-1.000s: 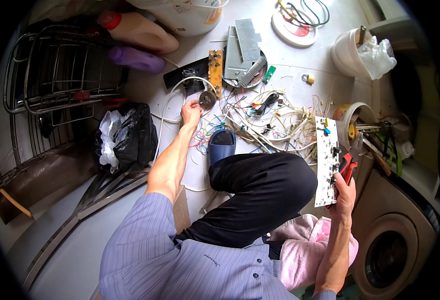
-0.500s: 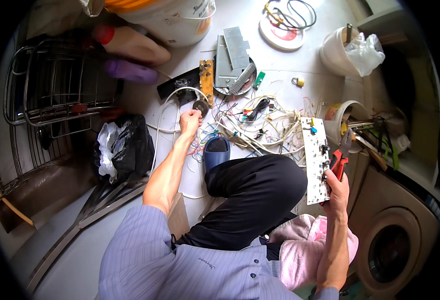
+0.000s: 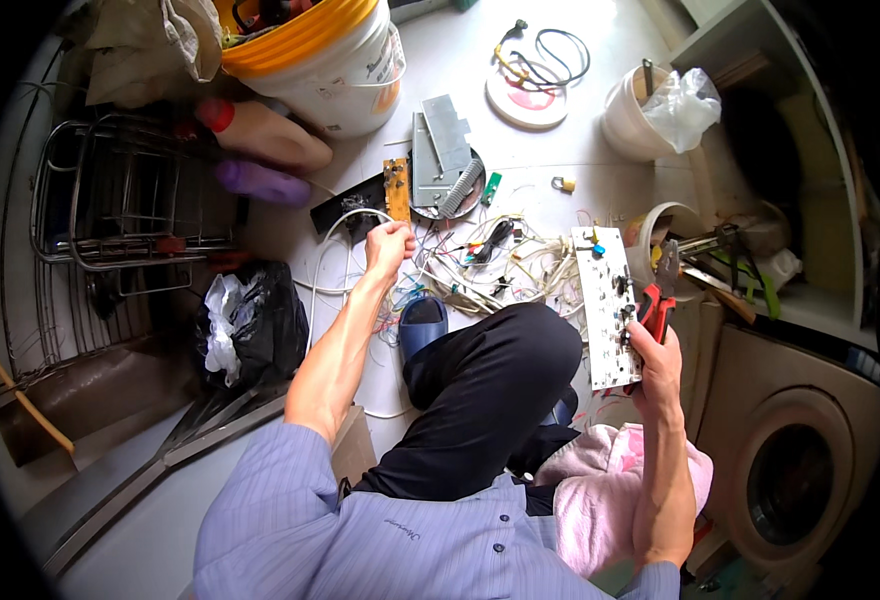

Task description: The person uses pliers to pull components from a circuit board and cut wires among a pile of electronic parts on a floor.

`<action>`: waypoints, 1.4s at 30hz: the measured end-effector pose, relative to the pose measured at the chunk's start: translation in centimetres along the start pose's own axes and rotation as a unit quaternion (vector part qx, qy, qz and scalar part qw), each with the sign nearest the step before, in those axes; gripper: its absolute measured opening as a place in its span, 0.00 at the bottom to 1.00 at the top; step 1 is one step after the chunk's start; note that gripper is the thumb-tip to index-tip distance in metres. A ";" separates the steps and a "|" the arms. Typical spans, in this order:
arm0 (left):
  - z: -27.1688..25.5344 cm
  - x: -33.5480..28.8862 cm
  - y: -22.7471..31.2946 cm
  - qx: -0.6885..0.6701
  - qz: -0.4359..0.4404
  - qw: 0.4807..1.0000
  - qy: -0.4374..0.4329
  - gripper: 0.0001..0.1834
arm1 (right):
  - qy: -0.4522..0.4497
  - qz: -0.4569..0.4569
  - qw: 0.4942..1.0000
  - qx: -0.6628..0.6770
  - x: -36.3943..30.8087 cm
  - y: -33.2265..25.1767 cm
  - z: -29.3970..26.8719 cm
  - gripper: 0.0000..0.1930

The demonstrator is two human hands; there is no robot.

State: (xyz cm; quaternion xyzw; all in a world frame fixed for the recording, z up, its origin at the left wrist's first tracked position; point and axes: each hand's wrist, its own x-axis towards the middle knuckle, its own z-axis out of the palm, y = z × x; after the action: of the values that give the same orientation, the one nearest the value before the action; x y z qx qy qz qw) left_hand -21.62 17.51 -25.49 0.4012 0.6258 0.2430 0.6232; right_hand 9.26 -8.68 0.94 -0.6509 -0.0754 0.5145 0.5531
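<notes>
My left hand [image 3: 389, 250] is closed at the near end of a narrow orange circuit board [image 3: 396, 188]; what its fingers hold, if anything, is hidden. A pale cable [image 3: 322, 247] loops around beside it. In my right hand [image 3: 658, 365] are a long white circuit board [image 3: 605, 310], with dark components and a blue part on it, and red-handled pliers [image 3: 657, 300], jaws pointing away from me. Between the hands, a tangle of thin wires [image 3: 520, 265] spreads over the floor, with a bundled black cord [image 3: 493, 240] in it.
Grey metal plates [image 3: 438, 150] and a small green board [image 3: 491, 188] lie beyond the wires, near a brass padlock [image 3: 563, 184]. A white bucket [image 3: 310, 90], a black bag [image 3: 270, 320] and a wire rack [image 3: 120, 200] stand left. A tool tub [image 3: 650, 240] and washing machine [image 3: 790, 450] are right.
My left hand has moved slightly away from me, toward the orange board. The round dark disc at its fingers no longer shows. My right hand keeps its hold; the whole view has shifted.
</notes>
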 end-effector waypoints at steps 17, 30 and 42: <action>18.1 -22.4 24.1 -0.036 0.017 0.842 -0.538 0.18 | -0.011 -0.185 0.977 0.106 -3.4 -2.6 -1.0 0.11; 19.7 -22.7 19.4 -0.187 -0.115 0.790 -0.572 0.16 | -0.049 -0.071 0.992 -0.087 -4.6 -0.7 -3.7 0.10; 19.1 -22.5 19.9 -0.135 -0.117 0.831 -0.527 0.20 | -0.097 -0.092 0.990 -0.054 -3.7 -3.4 -5.5 0.15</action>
State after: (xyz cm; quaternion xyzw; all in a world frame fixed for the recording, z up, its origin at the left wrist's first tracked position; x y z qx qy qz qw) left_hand -1.27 6.77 1.71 0.3038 0.2058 0.0024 0.9302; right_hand 13.30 -13.39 5.06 -0.6173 -0.2161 0.5175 0.5518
